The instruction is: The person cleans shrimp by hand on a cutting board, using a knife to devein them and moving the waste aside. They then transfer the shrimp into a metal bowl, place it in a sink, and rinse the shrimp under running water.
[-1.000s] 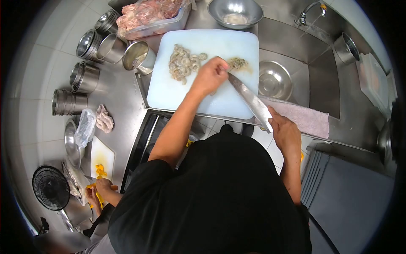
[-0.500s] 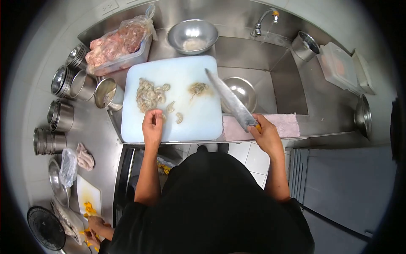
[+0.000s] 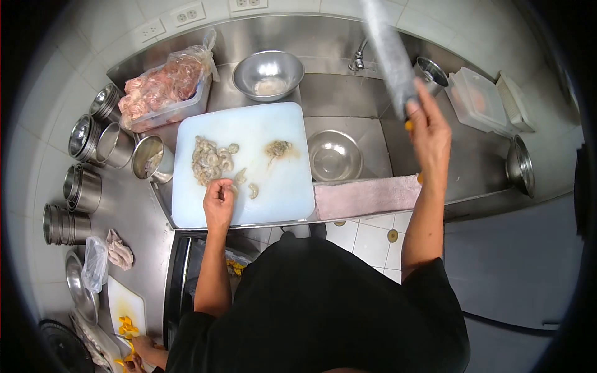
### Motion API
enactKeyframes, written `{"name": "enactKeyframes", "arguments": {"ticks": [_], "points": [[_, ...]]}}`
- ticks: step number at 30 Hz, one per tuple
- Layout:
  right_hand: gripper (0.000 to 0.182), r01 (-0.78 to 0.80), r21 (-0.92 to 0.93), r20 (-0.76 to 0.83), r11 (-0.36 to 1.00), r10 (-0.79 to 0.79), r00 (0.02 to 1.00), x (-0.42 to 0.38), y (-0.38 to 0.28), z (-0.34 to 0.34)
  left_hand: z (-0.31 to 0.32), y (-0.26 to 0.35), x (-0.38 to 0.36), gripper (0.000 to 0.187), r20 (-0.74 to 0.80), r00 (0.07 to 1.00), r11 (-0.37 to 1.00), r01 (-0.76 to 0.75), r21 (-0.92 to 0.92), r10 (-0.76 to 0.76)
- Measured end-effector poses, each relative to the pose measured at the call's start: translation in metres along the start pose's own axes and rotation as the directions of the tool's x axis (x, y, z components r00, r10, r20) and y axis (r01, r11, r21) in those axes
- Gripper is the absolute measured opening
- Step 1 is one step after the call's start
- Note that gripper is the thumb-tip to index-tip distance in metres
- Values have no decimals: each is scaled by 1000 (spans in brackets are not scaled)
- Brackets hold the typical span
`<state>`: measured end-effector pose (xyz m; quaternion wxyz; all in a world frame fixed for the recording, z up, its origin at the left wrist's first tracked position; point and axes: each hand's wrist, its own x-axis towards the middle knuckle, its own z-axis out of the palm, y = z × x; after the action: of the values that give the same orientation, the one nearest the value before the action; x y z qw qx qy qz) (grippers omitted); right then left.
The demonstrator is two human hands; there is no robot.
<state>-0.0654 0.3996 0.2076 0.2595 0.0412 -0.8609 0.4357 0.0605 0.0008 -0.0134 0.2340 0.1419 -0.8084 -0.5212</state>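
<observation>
My right hand [image 3: 429, 133] is wrapped round the handle of a large kitchen knife [image 3: 392, 59]. The blade is raised above the sink's right side, points away from me, and is smeared by motion. Over the near left part of a white cutting board [image 3: 267, 208], my left hand [image 3: 218, 198] has its fingers curled together. Whether they hold something is hidden. Just beyond it lies a pile of peeled shrimp [image 3: 211, 160], with a couple of loose shrimp [image 3: 253, 190] to its right. Dark shrimp waste [image 3: 278, 149] sits at the board's right side.
A metal bowl [image 3: 268, 76] stands behind the board, another bowl [image 3: 334, 155] in the sink. Bagged raw meat [image 3: 161, 90] fills a tub at back left. A pink towel [image 3: 367, 198] lines the sink's front edge. Another person's hand [image 3: 144, 349] works at lower left.
My right hand has lifted the knife up and away to the right, from over the towel to high above the sink. My left hand stays by the shrimp. The view has tilted up slightly.
</observation>
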Motion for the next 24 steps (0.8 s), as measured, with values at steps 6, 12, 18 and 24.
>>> {"name": "enactKeyframes", "arguments": {"ticks": [6, 12, 18, 24], "points": [[49, -76, 415, -127, 907, 140, 982, 67, 40, 33, 1, 6, 2, 14, -4, 1000, 998, -26, 58, 26], [53, -532, 77, 341, 843, 479, 809, 0, 113, 54, -2, 10, -2, 12, 0, 997, 982, -75, 173, 76], [54, -509, -303, 428, 805, 593, 682, -46, 114, 36, 0, 16, -1, 14, 18, 998, 993, -60, 102, 59], [52, -344, -230, 396, 910, 410, 822, -67, 144, 29, 1, 11, -3, 14, 40, 995, 992, -91, 88, 88]]}}
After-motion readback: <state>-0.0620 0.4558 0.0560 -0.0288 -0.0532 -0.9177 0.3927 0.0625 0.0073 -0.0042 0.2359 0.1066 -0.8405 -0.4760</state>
